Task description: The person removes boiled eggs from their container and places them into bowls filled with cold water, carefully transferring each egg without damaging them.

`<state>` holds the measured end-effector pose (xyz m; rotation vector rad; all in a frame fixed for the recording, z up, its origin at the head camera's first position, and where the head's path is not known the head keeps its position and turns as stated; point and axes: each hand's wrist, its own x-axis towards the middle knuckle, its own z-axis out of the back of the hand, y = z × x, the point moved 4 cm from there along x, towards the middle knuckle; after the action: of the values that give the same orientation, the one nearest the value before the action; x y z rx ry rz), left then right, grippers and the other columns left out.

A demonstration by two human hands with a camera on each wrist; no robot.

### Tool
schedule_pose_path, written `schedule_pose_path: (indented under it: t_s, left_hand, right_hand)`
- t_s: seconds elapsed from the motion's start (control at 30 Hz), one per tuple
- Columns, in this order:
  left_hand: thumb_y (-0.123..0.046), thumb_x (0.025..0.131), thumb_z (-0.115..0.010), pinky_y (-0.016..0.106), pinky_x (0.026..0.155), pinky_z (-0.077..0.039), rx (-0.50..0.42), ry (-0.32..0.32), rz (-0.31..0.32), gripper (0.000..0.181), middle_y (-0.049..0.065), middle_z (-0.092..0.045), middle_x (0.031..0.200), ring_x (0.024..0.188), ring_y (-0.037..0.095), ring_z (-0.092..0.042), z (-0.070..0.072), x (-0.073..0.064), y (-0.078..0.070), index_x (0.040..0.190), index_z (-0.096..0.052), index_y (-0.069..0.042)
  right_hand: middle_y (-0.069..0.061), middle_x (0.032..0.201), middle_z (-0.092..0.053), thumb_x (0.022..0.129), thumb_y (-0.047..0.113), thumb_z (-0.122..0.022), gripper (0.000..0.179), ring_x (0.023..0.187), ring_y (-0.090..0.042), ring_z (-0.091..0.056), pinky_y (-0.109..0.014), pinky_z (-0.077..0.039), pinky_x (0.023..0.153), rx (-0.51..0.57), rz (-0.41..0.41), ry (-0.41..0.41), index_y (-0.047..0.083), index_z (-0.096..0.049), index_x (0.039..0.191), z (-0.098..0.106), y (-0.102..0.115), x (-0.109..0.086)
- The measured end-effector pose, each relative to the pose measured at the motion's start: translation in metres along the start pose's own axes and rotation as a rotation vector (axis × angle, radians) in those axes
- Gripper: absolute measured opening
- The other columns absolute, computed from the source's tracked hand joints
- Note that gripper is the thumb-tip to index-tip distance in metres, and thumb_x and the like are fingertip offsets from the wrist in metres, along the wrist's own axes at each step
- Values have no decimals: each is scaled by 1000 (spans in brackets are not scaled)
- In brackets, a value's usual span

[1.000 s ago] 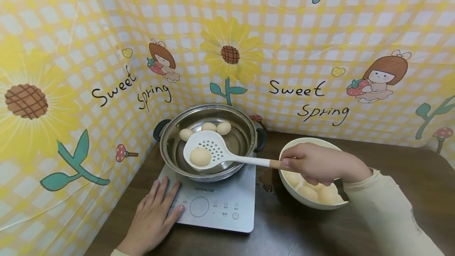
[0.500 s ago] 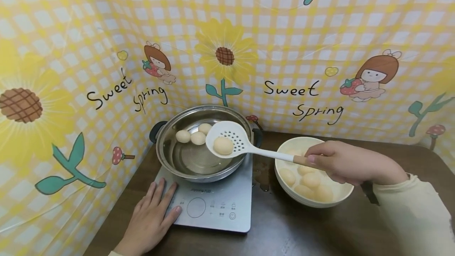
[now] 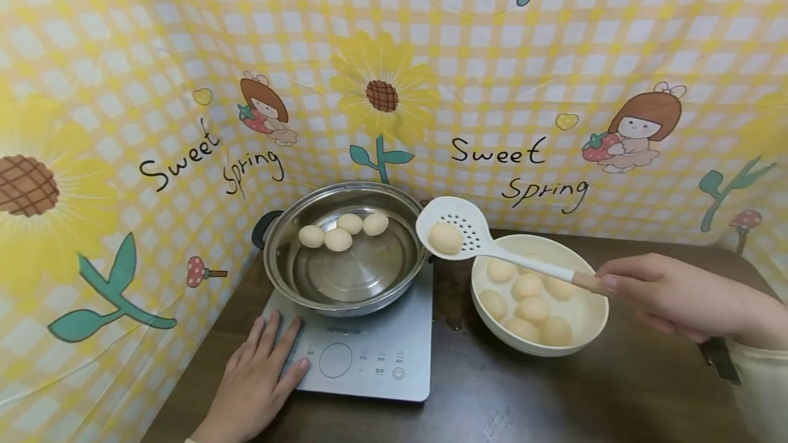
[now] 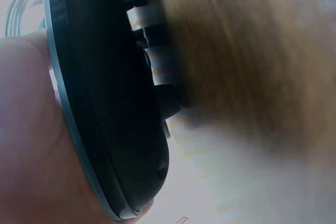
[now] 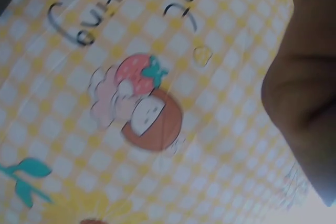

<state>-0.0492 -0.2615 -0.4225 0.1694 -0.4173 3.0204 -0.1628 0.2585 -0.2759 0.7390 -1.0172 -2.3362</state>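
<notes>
In the head view my right hand grips the wooden end of a white slotted spoon. One egg lies in the spoon's bowl, held up between the pot and the white bowl. Several eggs sit in that bowl, below the spoon's handle. Inside the steel pot are several more eggs, grouped toward the back. My left hand rests with spread fingers on the left edge of the induction cooker, under the pot. The left wrist view shows mostly the cooker's dark underside.
A yellow checked cloth with printed flowers and lettering hangs behind and to the left. Small wet spots lie on the dark wooden table between cooker and bowl. A black handle sticks out from the pot's left side.
My right hand has moved right, carrying the spoon and its egg from over the pot to beside the bowl's rim. The left hand stays on the cooker. The view has shifted slightly.
</notes>
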Motion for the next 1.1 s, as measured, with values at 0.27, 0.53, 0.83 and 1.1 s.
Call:
schedule_pose_path:
  t_s: [0.27,0.53,0.83,1.1]
  left_hand:
    - [-49,105,-50,75,103,-25,4,25,5,66,29,-19,162,145,54,-17,-1,1,-3,156,-40,-9]
    - [-54,104,-48,75,104,-21,-16,56,24,70,29,-16,162,147,53,-13,-4,3,-1,157,-38,-8]
    - [-55,104,-46,75,104,-20,-14,70,46,72,29,-15,163,147,53,-12,-4,4,4,157,-36,-8]
    - [-54,105,-46,75,104,-20,-20,64,31,71,29,-15,163,147,53,-12,-4,5,2,157,-36,-8]
  right_hand:
    - [8,45,-37,112,18,-36,38,32,-2,-31,-27,-34,24,-9,-20,-71,-11,-50,134,4,-51,-33]
    - [-12,45,-37,106,2,-48,51,31,-23,-27,-29,-34,28,7,68,-177,49,-64,118,-6,-100,-62]
    - [3,71,-64,104,23,-60,26,55,-17,-60,-40,-51,45,-338,-114,-406,7,-65,124,-19,-92,-63]
    - [-12,90,-76,100,24,-66,30,58,-11,-51,-28,-36,48,-453,-112,-630,6,-64,125,-20,-83,-67]
